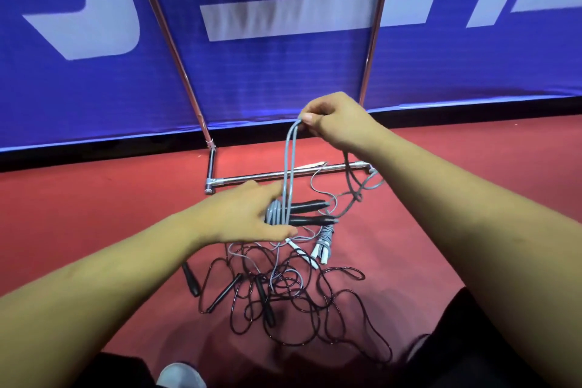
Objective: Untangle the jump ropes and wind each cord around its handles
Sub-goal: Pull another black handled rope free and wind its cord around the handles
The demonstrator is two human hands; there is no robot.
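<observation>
Before a blue fabric banner with white lettering [94, 88], on a red sports floor [94, 214] beside the banner's chrome tube foot [252, 179], you are winding one rope. Below your arms a tangle of thin black cords [315, 318] sprawls on the floor. Several slim black floor handles [225, 293] are caught in it, and a white-handled grey rope [324, 242] lies at its far edge.

Your left hand [248, 214] grips a pair of black handles [308, 219] side by side above the floor, its fingers [267, 190] curled round the grey coils on them. Your right hand [333, 116] pinches the top of a long loop of pale grey cord [286, 167], thumb against forefinger, raised well above the pair.

The cord looks light, thin and springy, probably slick, so keep it taut or the coils may slip loose. In the black tangle, take hold of a handle rather than mid-cord, where loops would likely cinch.
</observation>
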